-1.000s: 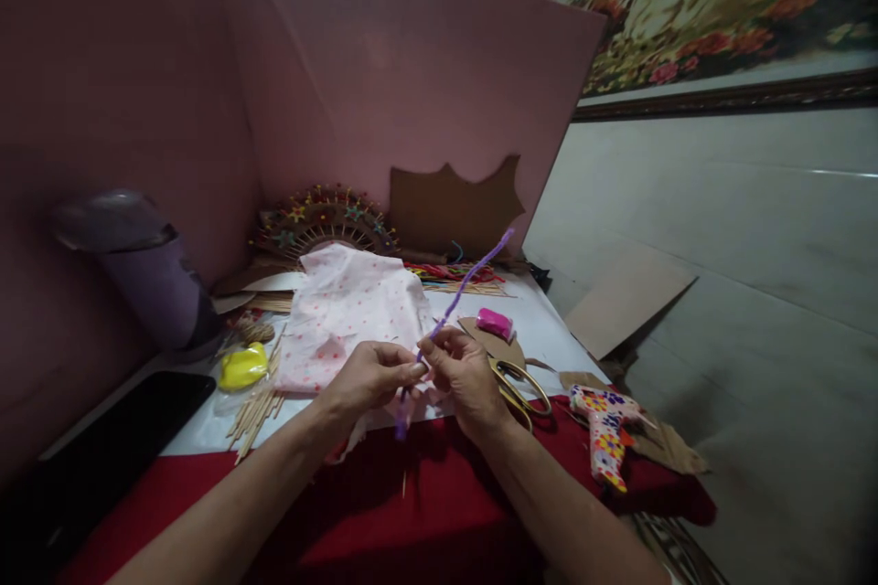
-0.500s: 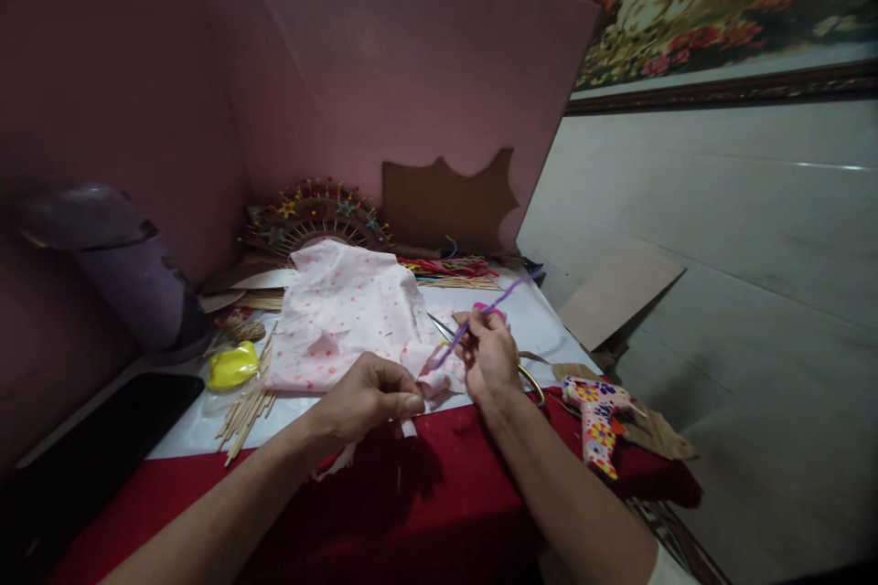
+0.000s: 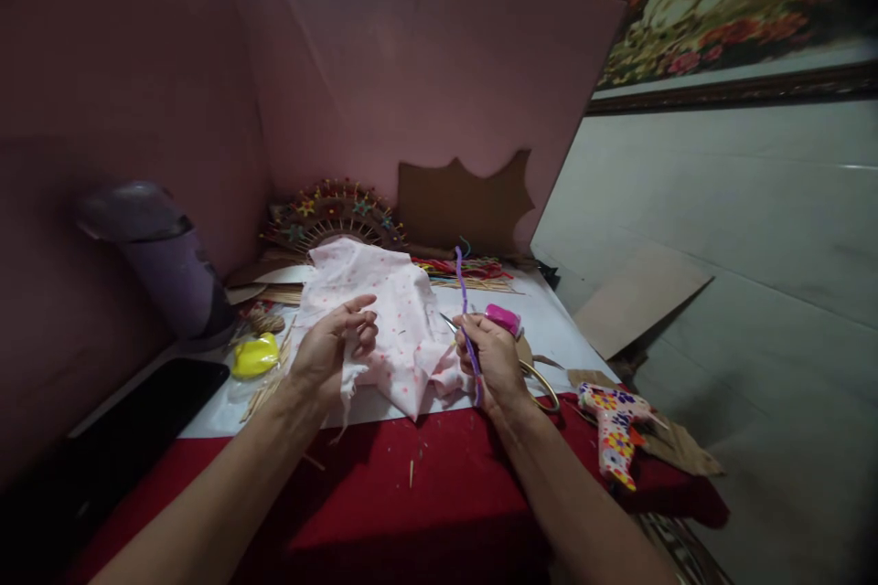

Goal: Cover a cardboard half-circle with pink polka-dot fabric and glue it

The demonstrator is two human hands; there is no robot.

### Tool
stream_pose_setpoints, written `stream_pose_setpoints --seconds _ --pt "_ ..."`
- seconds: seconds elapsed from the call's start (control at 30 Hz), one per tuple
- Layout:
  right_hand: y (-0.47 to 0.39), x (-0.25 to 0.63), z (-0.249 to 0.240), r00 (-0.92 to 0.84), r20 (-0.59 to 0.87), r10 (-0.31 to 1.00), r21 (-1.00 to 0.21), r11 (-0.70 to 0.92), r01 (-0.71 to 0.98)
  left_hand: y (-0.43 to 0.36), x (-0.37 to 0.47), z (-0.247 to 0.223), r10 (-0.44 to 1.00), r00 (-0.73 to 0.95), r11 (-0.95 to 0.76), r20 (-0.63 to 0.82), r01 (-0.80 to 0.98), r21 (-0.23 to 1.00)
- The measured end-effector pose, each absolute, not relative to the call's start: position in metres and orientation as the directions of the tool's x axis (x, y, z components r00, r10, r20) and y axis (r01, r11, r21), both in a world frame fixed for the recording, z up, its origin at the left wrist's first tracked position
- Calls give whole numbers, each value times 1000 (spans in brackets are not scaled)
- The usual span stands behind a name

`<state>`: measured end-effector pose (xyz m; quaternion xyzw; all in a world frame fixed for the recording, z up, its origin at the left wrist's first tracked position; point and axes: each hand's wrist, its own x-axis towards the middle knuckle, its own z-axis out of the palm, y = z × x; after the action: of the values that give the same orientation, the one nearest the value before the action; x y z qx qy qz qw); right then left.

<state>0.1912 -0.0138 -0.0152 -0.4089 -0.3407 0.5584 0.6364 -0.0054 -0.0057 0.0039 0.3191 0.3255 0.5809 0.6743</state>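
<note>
My right hand (image 3: pixel 492 361) pinches a purple pipe cleaner (image 3: pixel 462 288), which stands nearly upright and runs down past the fingers. Under that hand are scissors: a blade tip (image 3: pixel 447 322) shows to its left and a gold-coloured handle (image 3: pixel 541 386) to its right. My left hand (image 3: pixel 339 343) is raised over the pink spotted cloth (image 3: pixel 390 292), its fingers loosely curled and apart. A frayed white strip (image 3: pixel 348 384) hangs just below it; whether the hand touches it I cannot tell. A bunched part of the cloth (image 3: pixel 445 370) lies beside my right hand.
Yellow clay (image 3: pixel 255 355) in plastic, thin sticks (image 3: pixel 264 395) and a black phone (image 3: pixel 171 398) lie left. A pink packet (image 3: pixel 504 318) is behind my right hand. At right is a flower-patterned glue gun (image 3: pixel 617 430). A decorated fan shape (image 3: pixel 336 212) and brown cardboard (image 3: pixel 466 201) stand behind.
My left hand has lifted up and left, away from the bunched cloth. The pipe cleaner has swung from slanted to nearly upright. A cloth corner now points over the front edge.
</note>
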Motion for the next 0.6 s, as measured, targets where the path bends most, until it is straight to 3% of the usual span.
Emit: stream_pose_setpoints --seconds 0.27,0.6 --pt "-16 187 -14 134 -28 991 -924 25 -381 1 -9 1 993 103 110 -56 -642 758" --pt "-23 183 -8 32 9 999 -901 22 -433 -8 -3 4 999 38 15 6 -530 848"
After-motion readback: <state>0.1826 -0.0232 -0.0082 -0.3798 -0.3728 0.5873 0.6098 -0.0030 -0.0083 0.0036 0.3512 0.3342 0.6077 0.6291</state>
